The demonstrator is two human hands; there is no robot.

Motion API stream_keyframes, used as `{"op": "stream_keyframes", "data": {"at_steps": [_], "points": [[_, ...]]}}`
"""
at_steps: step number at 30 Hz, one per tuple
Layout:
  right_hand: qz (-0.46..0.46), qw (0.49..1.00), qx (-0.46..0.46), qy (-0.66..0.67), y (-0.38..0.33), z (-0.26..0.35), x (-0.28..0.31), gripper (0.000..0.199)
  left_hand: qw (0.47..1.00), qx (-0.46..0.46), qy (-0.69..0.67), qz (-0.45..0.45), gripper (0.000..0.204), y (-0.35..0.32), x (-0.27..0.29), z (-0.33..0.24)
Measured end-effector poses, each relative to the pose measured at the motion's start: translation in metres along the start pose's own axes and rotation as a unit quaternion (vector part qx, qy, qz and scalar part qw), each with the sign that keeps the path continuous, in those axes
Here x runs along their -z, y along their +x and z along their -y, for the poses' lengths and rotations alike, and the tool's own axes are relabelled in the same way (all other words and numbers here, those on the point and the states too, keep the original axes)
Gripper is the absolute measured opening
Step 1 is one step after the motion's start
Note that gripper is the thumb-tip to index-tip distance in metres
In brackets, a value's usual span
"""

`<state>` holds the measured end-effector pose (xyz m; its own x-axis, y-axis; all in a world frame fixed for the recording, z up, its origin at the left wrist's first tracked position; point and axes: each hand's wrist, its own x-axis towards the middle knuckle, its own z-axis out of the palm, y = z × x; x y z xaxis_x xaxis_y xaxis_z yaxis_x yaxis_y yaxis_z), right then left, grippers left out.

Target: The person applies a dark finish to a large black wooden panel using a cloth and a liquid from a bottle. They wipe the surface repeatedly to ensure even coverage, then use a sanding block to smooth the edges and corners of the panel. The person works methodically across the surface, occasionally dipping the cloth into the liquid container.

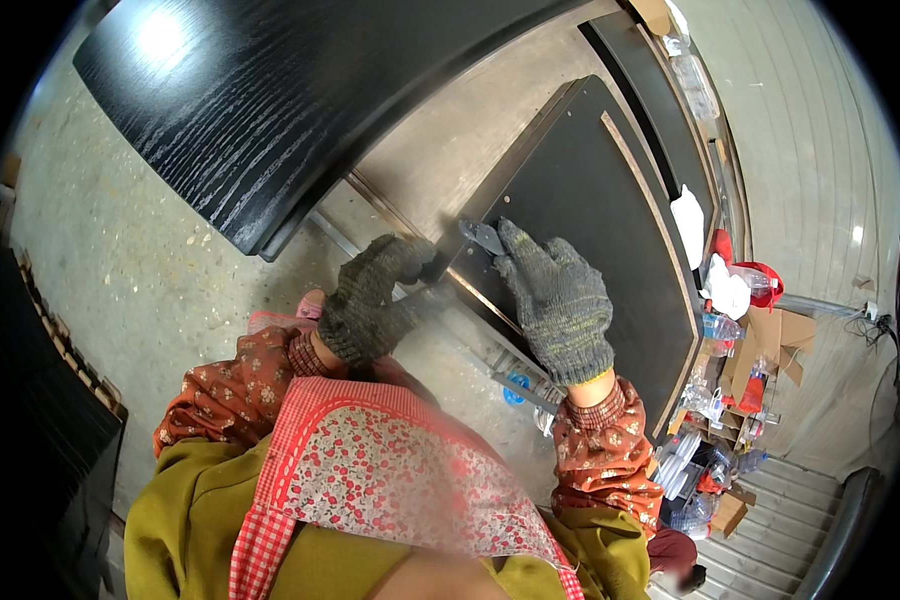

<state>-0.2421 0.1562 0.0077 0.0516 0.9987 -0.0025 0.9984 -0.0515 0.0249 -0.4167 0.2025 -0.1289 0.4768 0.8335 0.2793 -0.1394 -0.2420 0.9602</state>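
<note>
My right hand (560, 300), in a dark knitted glove, rests over a black panel (610, 215). Between its thumb and forefinger sticks out a small grey flat tool (482, 236), perhaps a scraper; its handle is hidden by the glove. The tool lies at the panel's near left corner. My left hand (370, 300), gloved alike, is beside that corner with its fingers curled and thumb apart. A blurred patch covers its fingertips, so whether they grip anything cannot be made out.
A large black wood-grain board (300, 90) stretches across the upper left. Below the panel is a metal frame (490, 365). On the right are cardboard boxes (770, 340), plastic bottles and a white bag (727, 290). Dark stacked boards (50, 390) stand at the far left.
</note>
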Motion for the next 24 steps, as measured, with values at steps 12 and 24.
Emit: {"op": "stream_keyframes", "data": {"at_steps": [12, 24], "points": [[-0.047, 0.988, -0.003, 0.146, -0.011, -0.013, 0.014, 0.034, 0.999, 0.034, 0.003, -0.021, 0.043, -0.004, -0.006, 0.004], [0.001, 0.967, 0.053, 0.250, -0.029, -0.021, 0.006, 0.021, 1.000, -0.002, 0.002, -0.017, 0.045, -0.002, -0.004, 0.006]]}}
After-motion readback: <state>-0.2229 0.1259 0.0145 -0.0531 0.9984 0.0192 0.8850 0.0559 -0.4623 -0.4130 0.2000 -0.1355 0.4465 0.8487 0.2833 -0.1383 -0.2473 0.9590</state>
